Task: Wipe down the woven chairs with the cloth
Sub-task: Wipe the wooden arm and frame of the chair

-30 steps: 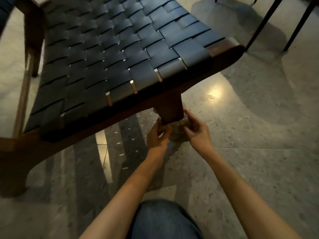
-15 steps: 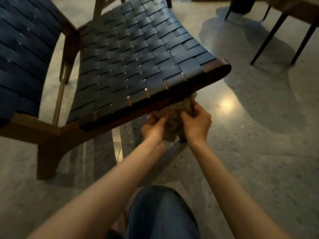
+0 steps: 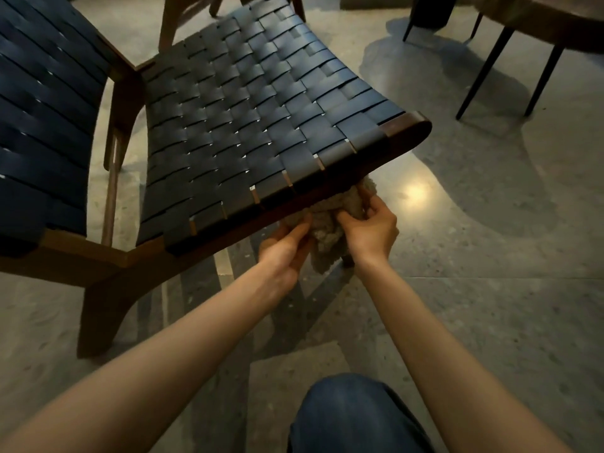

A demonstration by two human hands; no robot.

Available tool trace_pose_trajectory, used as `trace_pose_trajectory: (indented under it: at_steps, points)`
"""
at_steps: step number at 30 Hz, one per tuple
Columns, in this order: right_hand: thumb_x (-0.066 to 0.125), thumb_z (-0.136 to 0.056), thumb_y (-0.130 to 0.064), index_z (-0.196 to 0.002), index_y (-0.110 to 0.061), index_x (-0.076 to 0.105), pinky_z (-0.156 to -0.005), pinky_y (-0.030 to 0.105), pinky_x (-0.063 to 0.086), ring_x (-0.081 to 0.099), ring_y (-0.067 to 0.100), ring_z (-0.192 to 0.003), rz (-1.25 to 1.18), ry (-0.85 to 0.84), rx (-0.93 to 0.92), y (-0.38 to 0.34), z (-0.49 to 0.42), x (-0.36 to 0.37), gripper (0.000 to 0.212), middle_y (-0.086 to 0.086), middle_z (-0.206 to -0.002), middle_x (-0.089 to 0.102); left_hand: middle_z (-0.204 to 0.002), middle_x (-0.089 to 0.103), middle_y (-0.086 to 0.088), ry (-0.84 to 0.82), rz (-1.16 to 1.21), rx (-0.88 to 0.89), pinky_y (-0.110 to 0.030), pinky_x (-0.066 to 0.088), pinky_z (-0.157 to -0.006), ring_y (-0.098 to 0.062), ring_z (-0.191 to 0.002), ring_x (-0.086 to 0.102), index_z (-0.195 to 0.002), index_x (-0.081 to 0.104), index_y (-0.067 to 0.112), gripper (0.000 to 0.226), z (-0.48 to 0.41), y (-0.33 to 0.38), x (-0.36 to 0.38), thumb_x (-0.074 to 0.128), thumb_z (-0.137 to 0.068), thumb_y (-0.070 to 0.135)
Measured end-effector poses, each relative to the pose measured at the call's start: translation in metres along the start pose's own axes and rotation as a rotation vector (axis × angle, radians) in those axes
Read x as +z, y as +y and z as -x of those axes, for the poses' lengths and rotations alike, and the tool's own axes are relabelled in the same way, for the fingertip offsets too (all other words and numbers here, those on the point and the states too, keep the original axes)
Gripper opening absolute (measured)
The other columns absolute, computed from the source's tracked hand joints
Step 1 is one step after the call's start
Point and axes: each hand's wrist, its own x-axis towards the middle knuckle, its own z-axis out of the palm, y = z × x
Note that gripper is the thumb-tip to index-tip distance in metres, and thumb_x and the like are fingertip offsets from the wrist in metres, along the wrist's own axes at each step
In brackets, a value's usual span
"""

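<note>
A low chair (image 3: 261,119) with a seat of dark blue woven straps and a brown wooden frame fills the upper middle. A crumpled beige cloth (image 3: 330,220) is bunched just under the seat's front rail, around the top of the front leg. My left hand (image 3: 286,250) grips the cloth from the left and below. My right hand (image 3: 371,225) pinches it from the right. Most of the front leg is hidden behind the cloth and my hands.
A second woven chair (image 3: 42,125) stands at the left, close beside the first. Dark thin table legs (image 3: 483,70) rise at the top right. The floor (image 3: 490,256) is polished grey terrazzo. My knee in blue jeans (image 3: 353,416) is at the bottom.
Both hands have slid the cloth up the front leg from near the floor to the seat's front rail. The view has pulled back and up, showing more of both chairs.
</note>
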Motion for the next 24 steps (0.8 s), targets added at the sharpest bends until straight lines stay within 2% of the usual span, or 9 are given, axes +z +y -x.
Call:
trace_pose_trajectory:
  at_steps: [3, 5, 7, 9, 12, 14, 16, 20, 24]
  points:
    - [0.079, -0.074, -0.019, -0.112, -0.023, 0.061, -0.075, 0.013, 0.048, 0.057, -0.001, -0.083, 0.019, 0.031, -0.052, 0.005, 0.008, -0.006, 0.042, -0.018, -0.093, 0.059, -0.096, 0.072, -0.002, -0.048, -0.082, 0.11, -0.021, 0.056, -0.068, -0.013, -0.087, 0.07, -0.099, 0.065, 0.015, 0.017, -0.003, -0.005, -0.014, 0.068, -0.083, 0.014]
    - [0.079, -0.073, -0.021, -0.106, -0.026, 0.058, -0.075, 0.018, 0.051, 0.059, 0.003, -0.086, 0.094, -0.072, -0.082, 0.012, 0.015, -0.011, 0.04, -0.014, -0.094, 0.06, -0.105, 0.069, -0.003, -0.075, -0.139, 0.172, -0.025, 0.057, -0.076, -0.015, -0.096, 0.068, -0.106, 0.061, 0.016, 0.022, -0.004, -0.008, -0.027, 0.066, -0.085, 0.016]
    - [0.077, -0.076, -0.021, -0.11, -0.025, 0.058, -0.076, 0.022, 0.054, 0.061, 0.007, -0.089, 0.155, -0.228, -0.051, 0.021, 0.021, -0.013, 0.038, -0.012, -0.094, 0.061, -0.114, 0.065, -0.006, -0.095, -0.143, 0.194, -0.029, 0.056, -0.083, -0.019, -0.104, 0.065, -0.115, 0.057, 0.014, 0.029, -0.006, -0.009, -0.04, 0.062, -0.087, 0.011]
    - [0.07, -0.084, -0.025, -0.112, -0.021, 0.059, -0.07, 0.018, 0.053, 0.062, 0.008, -0.09, 0.138, -0.325, 0.041, 0.027, 0.026, -0.011, 0.03, -0.012, -0.094, 0.06, -0.116, 0.062, -0.008, -0.13, -0.078, 0.17, -0.027, 0.057, -0.08, -0.02, -0.104, 0.063, -0.12, 0.053, 0.011, 0.034, -0.006, -0.01, -0.053, 0.059, -0.088, 0.004]
    - [0.061, -0.09, -0.035, -0.097, -0.02, 0.064, -0.059, 0.013, 0.051, 0.064, 0.011, -0.091, -0.15, -0.396, 0.273, 0.028, 0.036, -0.006, 0.017, -0.005, -0.096, 0.067, -0.117, 0.062, -0.011, -0.224, -0.008, 0.103, -0.023, 0.057, -0.077, -0.019, -0.102, 0.064, -0.125, 0.051, 0.008, 0.038, -0.002, -0.012, -0.071, 0.058, -0.087, 0.003]
    - [0.067, -0.085, -0.033, -0.1, -0.017, 0.064, -0.059, 0.015, 0.053, 0.066, 0.01, -0.09, -0.23, -0.382, 0.337, 0.028, 0.043, -0.002, 0.022, 0.001, -0.103, 0.069, -0.114, 0.065, -0.01, -0.279, 0.045, 0.065, -0.024, 0.056, -0.08, -0.018, -0.101, 0.065, -0.128, 0.051, 0.005, 0.043, 0.001, -0.012, -0.082, 0.059, -0.086, 0.008]
    - [0.073, -0.082, -0.021, -0.109, -0.011, 0.061, -0.066, 0.019, 0.056, 0.065, 0.014, -0.092, -0.209, -0.342, 0.347, 0.027, 0.051, 0.005, 0.031, 0.006, -0.108, 0.066, -0.108, 0.067, -0.009, -0.274, 0.103, 0.018, -0.029, 0.054, -0.087, -0.018, -0.097, 0.066, -0.128, 0.053, 0.004, 0.043, 0.004, -0.011, -0.091, 0.06, -0.087, 0.017]
    - [0.078, -0.076, -0.013, -0.107, -0.018, 0.049, -0.086, 0.027, 0.053, 0.059, 0.015, -0.096, -0.064, -0.187, 0.268, 0.026, 0.066, 0.018, 0.042, 0.0, -0.103, 0.059, -0.111, 0.066, -0.007, -0.093, 0.076, -0.005, -0.031, 0.053, -0.084, -0.016, -0.089, 0.065, -0.128, 0.053, 0.008, 0.04, 0.007, -0.01, -0.112, 0.06, -0.089, 0.015]
    - [0.072, -0.083, -0.013, -0.111, -0.022, 0.042, -0.087, 0.028, 0.052, 0.057, 0.016, -0.098, 0.067, -0.121, 0.177, 0.027, 0.086, 0.026, 0.042, -0.002, -0.107, 0.054, -0.112, 0.064, -0.009, -0.023, 0.066, 0.019, -0.033, 0.053, -0.081, -0.019, -0.096, 0.064, -0.105, 0.056, 0.019, 0.019, 0.015, -0.003, -0.144, 0.061, -0.089, 0.011]
